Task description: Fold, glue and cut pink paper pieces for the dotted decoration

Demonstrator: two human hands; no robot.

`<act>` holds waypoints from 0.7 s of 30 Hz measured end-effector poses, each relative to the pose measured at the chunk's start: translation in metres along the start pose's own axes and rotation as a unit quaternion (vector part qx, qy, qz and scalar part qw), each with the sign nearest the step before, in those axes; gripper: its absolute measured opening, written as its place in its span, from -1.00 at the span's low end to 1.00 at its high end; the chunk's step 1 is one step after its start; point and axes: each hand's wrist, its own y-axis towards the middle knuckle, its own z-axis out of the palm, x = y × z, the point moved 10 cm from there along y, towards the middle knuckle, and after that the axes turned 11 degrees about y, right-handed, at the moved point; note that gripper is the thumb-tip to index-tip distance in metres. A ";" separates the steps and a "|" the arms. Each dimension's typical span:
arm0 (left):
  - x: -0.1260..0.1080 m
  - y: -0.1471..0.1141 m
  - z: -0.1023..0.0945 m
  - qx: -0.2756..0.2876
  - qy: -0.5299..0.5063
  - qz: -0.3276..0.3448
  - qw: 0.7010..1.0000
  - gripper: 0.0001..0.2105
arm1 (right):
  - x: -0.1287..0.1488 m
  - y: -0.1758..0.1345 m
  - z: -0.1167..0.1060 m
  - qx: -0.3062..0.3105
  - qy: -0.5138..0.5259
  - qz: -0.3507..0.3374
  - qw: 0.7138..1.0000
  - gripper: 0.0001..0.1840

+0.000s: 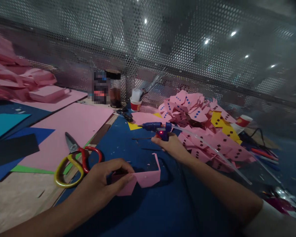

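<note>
Between the thumb and fingers of my left hand is a pair of pink paper glasses, one folded temple standing up at its right end. The other end is partly hidden behind my fingers. My right hand is wrapped round the handle of a blue glue gun, its nozzle pointing left and a small red light lit on its body. A long clear glue stick sticks out of its back, over my forearm. Scissors with red and yellow handles lie just left of my left hand.
Pink paper pieces with dark diamond marks are heaped at the right. At the left are pink sheets, a black sheet and a pink paper pile. A jar and a paper cup stand before the perforated metal screen.
</note>
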 end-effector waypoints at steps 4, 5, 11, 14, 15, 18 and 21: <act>0.002 0.000 0.003 0.019 -0.002 -0.017 1.000 -0.78 | -0.014 0.010 0.005 -0.003 -0.004 -0.003 1.000 -0.68; 0.002 0.000 0.004 0.023 -0.002 -0.015 1.000 -0.78 | -0.018 0.011 0.005 -0.009 -0.009 -0.005 1.000 -0.68; -0.001 0.000 0.003 0.017 -0.004 -0.007 1.000 -0.78 | -0.017 0.012 0.011 -0.014 -0.053 -0.030 0.998 -0.75; 0.000 0.000 0.005 0.025 -0.009 -0.011 1.000 -0.79 | -0.011 0.010 0.016 -0.005 -0.092 -0.042 0.995 -0.77; 0.000 0.000 0.006 0.029 -0.010 -0.011 0.999 -0.79 | -0.009 0.010 0.017 -0.004 -0.104 -0.044 0.994 -0.76; 0.000 0.000 0.006 0.027 -0.013 -0.006 1.000 -0.79 | -0.007 0.012 0.020 -0.005 -0.127 -0.045 0.991 -0.73; 0.002 0.001 0.005 0.020 -0.023 -0.007 1.000 -0.79 | -0.006 0.014 0.022 -0.004 -0.133 -0.052 0.990 -0.70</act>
